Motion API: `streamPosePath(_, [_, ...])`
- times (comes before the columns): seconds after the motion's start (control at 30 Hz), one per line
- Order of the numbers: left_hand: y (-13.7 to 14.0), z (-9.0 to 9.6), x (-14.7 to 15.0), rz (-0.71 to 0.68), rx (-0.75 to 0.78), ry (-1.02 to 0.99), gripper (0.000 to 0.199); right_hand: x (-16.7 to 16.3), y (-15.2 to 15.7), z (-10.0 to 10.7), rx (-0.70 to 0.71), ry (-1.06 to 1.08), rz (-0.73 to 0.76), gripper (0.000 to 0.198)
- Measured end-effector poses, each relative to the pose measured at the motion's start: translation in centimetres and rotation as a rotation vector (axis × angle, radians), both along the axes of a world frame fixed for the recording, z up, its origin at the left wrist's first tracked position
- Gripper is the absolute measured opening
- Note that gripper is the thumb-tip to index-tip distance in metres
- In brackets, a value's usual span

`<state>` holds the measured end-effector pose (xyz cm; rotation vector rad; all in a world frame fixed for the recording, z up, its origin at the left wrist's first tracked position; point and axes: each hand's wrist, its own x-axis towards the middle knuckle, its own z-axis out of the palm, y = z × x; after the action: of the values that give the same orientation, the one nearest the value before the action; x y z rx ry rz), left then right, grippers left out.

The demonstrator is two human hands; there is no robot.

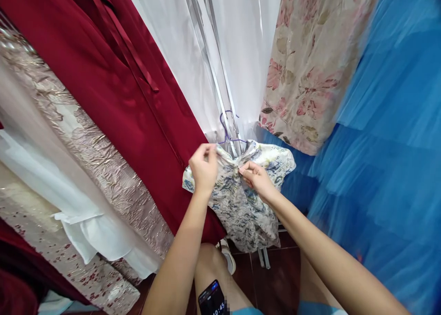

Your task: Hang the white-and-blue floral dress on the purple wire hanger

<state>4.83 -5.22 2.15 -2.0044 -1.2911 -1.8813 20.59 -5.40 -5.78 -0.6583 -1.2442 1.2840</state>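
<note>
A short-sleeved blouse (246, 205) with a white, blue and yellow floral print hangs in front of me on a purple wire hanger (225, 127). My right hand (257, 179) pinches the front of the blouse, just below the neckline. Whether a button or something else small is between those fingertips, I cannot make out. Over the blouse's left shoulder, beside the collar, is my left hand (205, 165), its fingers curled together and slightly blurred. What they hold, if anything, is hidden.
Long garments hang close around: a red one (138, 99), a white one (165, 25), a pink floral one (310, 67) and a blue tulle one (389, 136). A phone (213, 299) rests on my thigh. Behind the blouse, metal rack legs (264, 258) meet the dark tiled floor (275, 278).
</note>
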Motion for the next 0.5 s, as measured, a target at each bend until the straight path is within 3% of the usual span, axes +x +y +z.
streamPosePath(0.1, [2.2, 0.0, -3.6, 0.049, -0.03, -0.335, 0.018, 0.7, -0.4, -1.9, -0.046, -0.01, 0.011, 0.03])
streamPosePath(0.2, [4.3, -1.6, -7.3, 0.019, -0.15, -0.803, 0.02, 1.5, -1.1, -3.3, -0.058, -0.029, 0.038, 0.029])
streamPosePath(0.33, [5.5, -5.8, -9.5, 0.014, -0.325, -1.14, 0.026, 1.9, -2.3, -4.6, -0.062, -0.069, 0.092, 0.027])
streamPosePath(0.5, [5.0, -11.6, -7.7, -0.094, -0.542, -1.401, 0.018, 2.6, -3.1, -6.3, -0.13, -0.11, 0.093, 0.026])
